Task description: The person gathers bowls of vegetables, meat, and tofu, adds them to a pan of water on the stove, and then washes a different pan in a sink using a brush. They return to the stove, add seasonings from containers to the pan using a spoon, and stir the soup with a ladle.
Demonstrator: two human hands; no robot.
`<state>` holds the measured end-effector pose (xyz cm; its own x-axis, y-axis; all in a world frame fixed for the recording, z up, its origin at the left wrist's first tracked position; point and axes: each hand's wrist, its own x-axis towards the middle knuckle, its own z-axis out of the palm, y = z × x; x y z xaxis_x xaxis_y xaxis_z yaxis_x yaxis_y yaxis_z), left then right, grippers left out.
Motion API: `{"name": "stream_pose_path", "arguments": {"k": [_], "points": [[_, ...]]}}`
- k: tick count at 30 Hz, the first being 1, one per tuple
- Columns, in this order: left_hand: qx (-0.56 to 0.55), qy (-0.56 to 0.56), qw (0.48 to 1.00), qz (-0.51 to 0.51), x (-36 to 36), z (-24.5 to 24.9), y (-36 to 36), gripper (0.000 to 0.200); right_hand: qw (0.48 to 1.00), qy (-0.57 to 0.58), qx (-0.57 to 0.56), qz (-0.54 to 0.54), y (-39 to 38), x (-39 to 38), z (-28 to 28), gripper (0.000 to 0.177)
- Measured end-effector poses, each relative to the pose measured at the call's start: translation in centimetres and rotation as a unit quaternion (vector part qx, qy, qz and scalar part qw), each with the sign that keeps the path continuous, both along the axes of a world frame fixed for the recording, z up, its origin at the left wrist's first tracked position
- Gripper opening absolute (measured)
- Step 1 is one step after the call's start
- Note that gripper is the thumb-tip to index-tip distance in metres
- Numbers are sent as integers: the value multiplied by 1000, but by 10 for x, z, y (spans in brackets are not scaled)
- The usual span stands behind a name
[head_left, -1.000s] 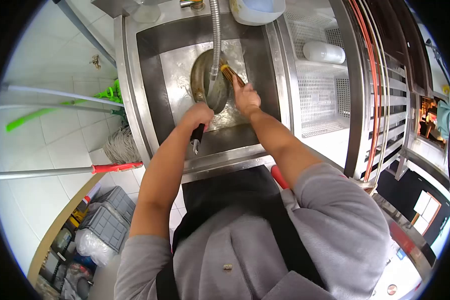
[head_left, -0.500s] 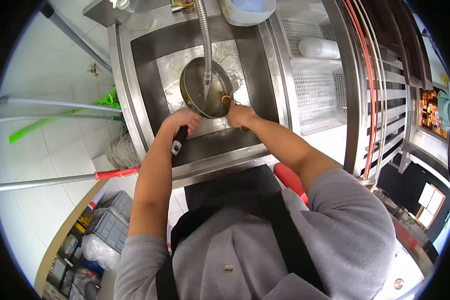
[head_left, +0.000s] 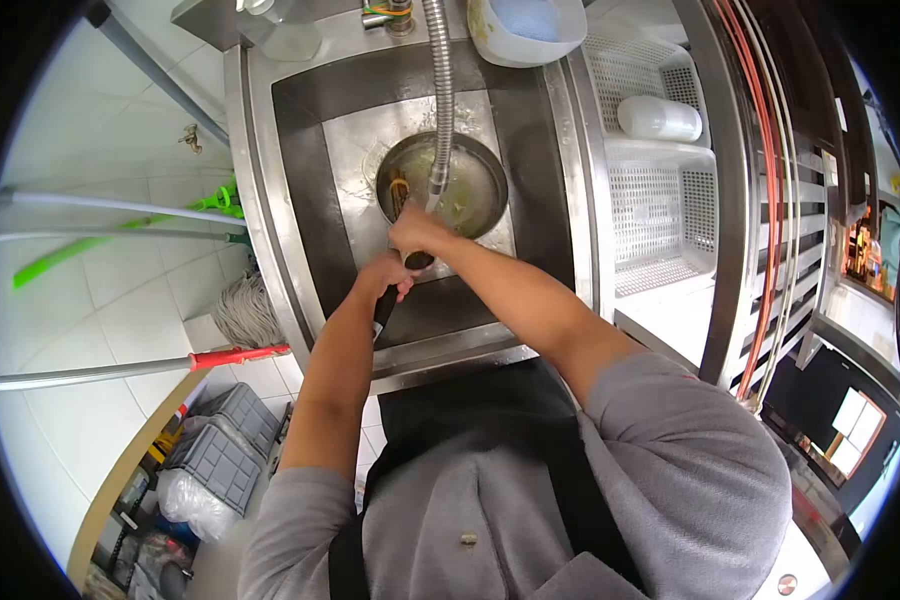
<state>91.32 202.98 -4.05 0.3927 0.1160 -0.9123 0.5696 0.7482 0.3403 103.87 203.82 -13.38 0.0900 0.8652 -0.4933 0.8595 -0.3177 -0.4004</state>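
My left hand (head_left: 386, 274) is closed round the black handle (head_left: 384, 308) of a round frying pan (head_left: 482, 192) in the steel sink (head_left: 536, 200). In my right hand (head_left: 418, 232) is a brown scrubbing brush (head_left: 398, 190) with a yellow band, its head against the left inside of the pan. The brush's dark rounded end (head_left: 419, 260) sticks out below that hand. A flexible metal tap hose (head_left: 440, 90) hangs over the pan, and its nozzle is close above my right hand. Cloudy water with pale bits lies in the pan.
A white tub (head_left: 526, 30) with blue contents stands at the sink's back right corner. Right of the sink are white perforated baskets (head_left: 650, 215) and a white bottle (head_left: 660, 118). A pump bottle (head_left: 282, 32) stands back left; a mop (head_left: 250, 312) leans at the left.
My right hand has carried the brush from the pan's right side to its left, now close to my left hand. The pan sits a little further right in view, partly because the view shifted.
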Motion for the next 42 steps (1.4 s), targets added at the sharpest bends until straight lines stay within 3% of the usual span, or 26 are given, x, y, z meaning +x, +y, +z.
{"name": "stream_pose_path", "arguments": {"k": [1,2,3,4,5,7,9,10,11,12,15,16,19,20,21,22,25,27,30,32,33,35,36,39,40,42], "points": [[27,9,999,-45,-3,-8,-3,25,994,22,-22,-101,2,-5,105,57],[52,16,994,-92,-5,-12,-6,26,994,23,-24,-101,11,6,78,57],[47,17,995,-91,-5,-8,-9,26,934,230,-165,-217,27,23,26,62],[56,36,992,-103,-1,-1,-4,26,802,417,-288,-315,38,32,-1,68],[65,52,989,-120,2,-3,-3,27,802,415,-285,-321,36,20,21,68],[75,35,988,-131,1,-13,-9,29,974,75,-41,-210,22,-15,65,45],[90,25,987,-129,-2,-20,-6,30,978,72,-32,-191,25,-6,69,33],[137,27,970,-200,-5,-21,-5,30,901,243,-124,-337,39,9,65,34],[188,29,944,-269,-6,-25,1,31,767,399,-205,-458,51,18,66,34],[190,27,944,-268,-7,-29,5,31,769,398,-203,-458,55,13,66,34],[278,-35,870,-406,-3,-43,3,30,949,210,-90,-216,49,-16,86,36],[272,-2,882,-385,-4,-33,5,28,890,253,-135,-353,46,-20,111,28],[261,54,901,-342,-9,-55,0,23,856,309,-215,-355,44,28,57,33],[239,120,930,-251,0,-36,1,21,915,156,-281,-244,45,36,94,32],[212,184,947,-159,3,-26,-1,23,963,60,-229,132,30,44,108,33],[213,184,947,-155,5,-40,1,23,859,-47,-136,492,22,55,122,35],[252,186,935,-168,-6,-94,-12,33,934,-59,-250,249,-17,86,178,47],[367,198,894,-166,1,-104,-13,21,936,-111,-245,228,-12,115,173,53],[278,191,923,-186,4,-92,-3,25,962,-11,-172,212,9,108,161,58],[213,196,936,-202,12,-94,11,36,964,42,-262,28,28,81,177,69],[221,187,928,-235,13,-97,10,34,963,41,-266,26,17,84,171,69],[226,180,919,-268,11,-94,8,32,955,39,-188,226,-8,91,161,69],[212,187,927,-246,11,-89,7,29,951,-5,-203,235,-23,99,163,71],[211,189,931,-230,11,-93,9,25,969,54,-120,209,-15,112,145,65],[220,185,929,-235,11,-95,9,23,977,56,-182,96,8,95,142,60],[233,178,919,-263,16,-94,21,23,977,41,-194,76,17,76,132,56]]}}
